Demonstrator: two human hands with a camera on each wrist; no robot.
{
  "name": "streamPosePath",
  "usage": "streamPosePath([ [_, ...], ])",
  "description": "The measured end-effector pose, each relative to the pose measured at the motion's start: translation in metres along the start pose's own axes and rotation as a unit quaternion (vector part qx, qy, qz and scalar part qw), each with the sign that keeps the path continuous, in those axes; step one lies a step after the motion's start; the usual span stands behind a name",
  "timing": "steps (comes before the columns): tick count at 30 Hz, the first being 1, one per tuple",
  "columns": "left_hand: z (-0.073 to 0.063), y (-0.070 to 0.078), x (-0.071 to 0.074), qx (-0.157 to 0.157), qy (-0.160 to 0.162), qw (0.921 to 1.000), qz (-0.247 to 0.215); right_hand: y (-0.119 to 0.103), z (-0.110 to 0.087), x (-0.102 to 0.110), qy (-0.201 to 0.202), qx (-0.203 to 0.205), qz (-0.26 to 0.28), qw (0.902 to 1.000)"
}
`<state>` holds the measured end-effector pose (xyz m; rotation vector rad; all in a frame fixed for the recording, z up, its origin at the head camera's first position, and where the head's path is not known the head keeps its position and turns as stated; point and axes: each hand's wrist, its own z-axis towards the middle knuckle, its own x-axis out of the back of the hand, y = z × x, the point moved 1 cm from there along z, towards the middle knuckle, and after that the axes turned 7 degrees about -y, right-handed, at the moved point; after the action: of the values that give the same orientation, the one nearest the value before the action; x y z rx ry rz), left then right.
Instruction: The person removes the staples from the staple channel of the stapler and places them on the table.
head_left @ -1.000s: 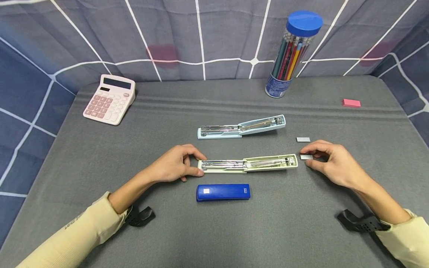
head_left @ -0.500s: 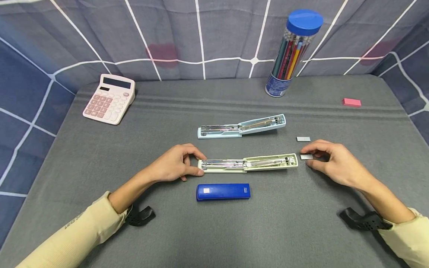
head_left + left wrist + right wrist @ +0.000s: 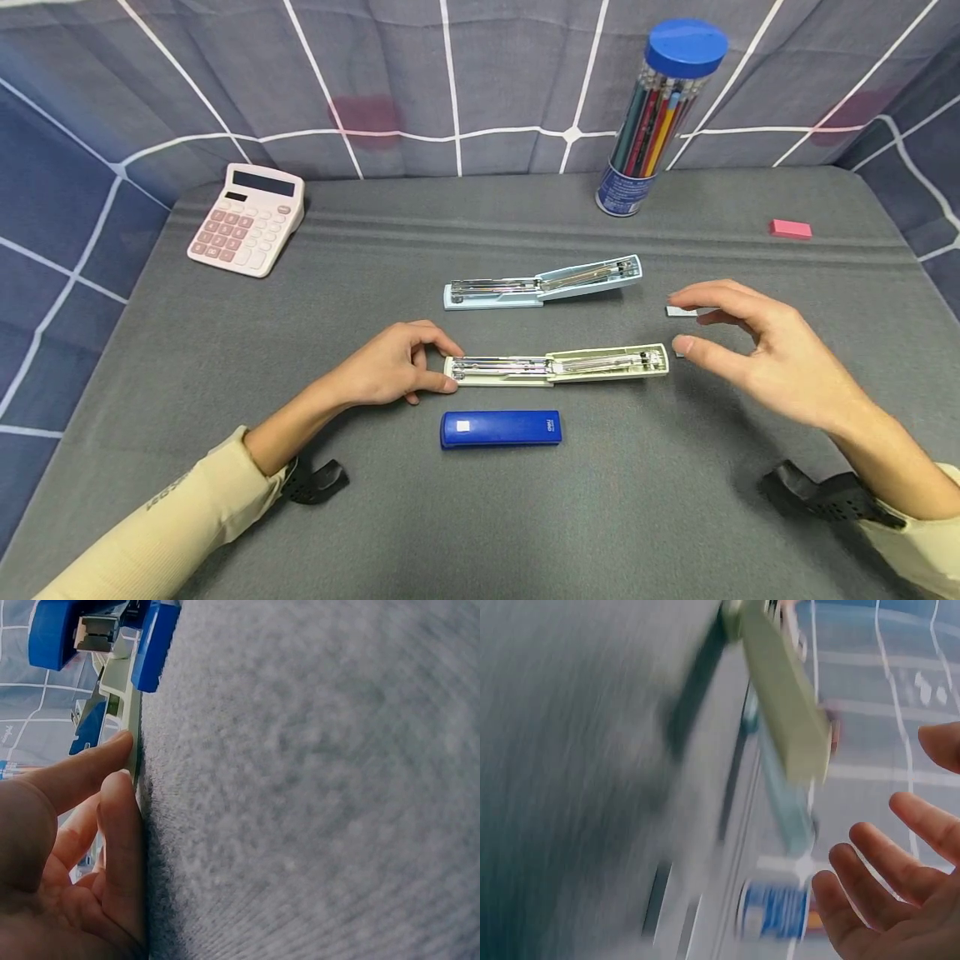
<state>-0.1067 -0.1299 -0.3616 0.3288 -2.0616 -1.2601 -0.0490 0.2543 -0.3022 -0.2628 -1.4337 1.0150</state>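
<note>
A pale green stapler (image 3: 555, 367) lies folded wide open in the head view, its metal track showing. My left hand (image 3: 382, 367) holds its left end between thumb and forefinger. My right hand (image 3: 776, 354) is raised off the table past its right end, fingers apart with nothing between them. Below that hand lie two small strips of staples: one (image 3: 681, 312) shows partly by the forefinger, the other (image 3: 679, 355) is mostly hidden behind the thumb. Both strips (image 3: 657, 900) rest on the table in the blurred right wrist view, apart from the right hand (image 3: 900, 892).
A light blue stapler (image 3: 540, 285), also unfolded, lies behind the green one. Nearer me is a closed dark blue stapler (image 3: 500, 429). Farther back stand a pink calculator (image 3: 247, 219) and a tub of pencils (image 3: 660, 117). A pink eraser (image 3: 791, 229) lies at the right.
The right hand has let go of the nearer staple strip, leaving it on the table, and has lifted with its fingers spreading. The left hand and the green stapler have stayed put.
</note>
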Motion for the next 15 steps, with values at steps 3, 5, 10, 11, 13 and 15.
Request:
streamPosePath([
  [3,0.000,0.000,0.000,0.001,-0.001,1.0000,0.000,-0.017,0.003,-0.013,-0.014,0.031,-0.012,0.9994],
  [5,0.001,0.001,0.000,0.002,-0.001,1.0000,-0.001,-0.028,0.005,-0.024,-0.027,0.058,-0.013,0.9979],
  [10,0.001,0.001,0.000,0.002,0.001,1.0000,0.000,-0.048,0.010,-0.050,-0.062,0.104,-0.004,0.9926],
  [11,0.001,0.001,0.000,0.002,0.002,1.0000,0.001,-0.051,0.011,-0.055,-0.070,0.107,-0.001,0.9918],
  [13,0.001,0.000,0.000,0.002,0.003,1.0000,0.001,-0.056,0.014,-0.066,-0.089,0.109,0.006,0.9900],
  [15,0.001,0.000,-0.001,0.002,0.004,1.0000,-0.001,-0.061,0.017,-0.076,-0.108,0.112,0.013,0.9877],
])
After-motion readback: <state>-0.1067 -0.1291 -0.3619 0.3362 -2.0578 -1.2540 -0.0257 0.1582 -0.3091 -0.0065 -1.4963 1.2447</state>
